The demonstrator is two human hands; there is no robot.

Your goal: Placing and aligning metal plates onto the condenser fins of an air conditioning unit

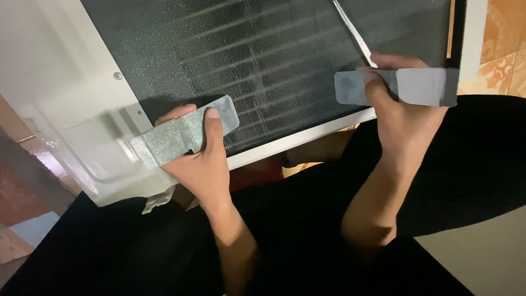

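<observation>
Black-clothed legs (307, 219) fill the near view, with both forearms rising from them. Left hand (200, 156) grips a speckled grey metal bracket (183, 134), thumb pressed flat on top and fingers curled underneath. Right hand (402, 118) holds a second, smoother grey metal bracket (422, 86) level, fingers wrapped around its middle. Just beyond both hands lies a white-framed appliance panel (71, 109) with dark fins (263, 60). Patterned floor tiles (501, 44) show past the right hand.
</observation>
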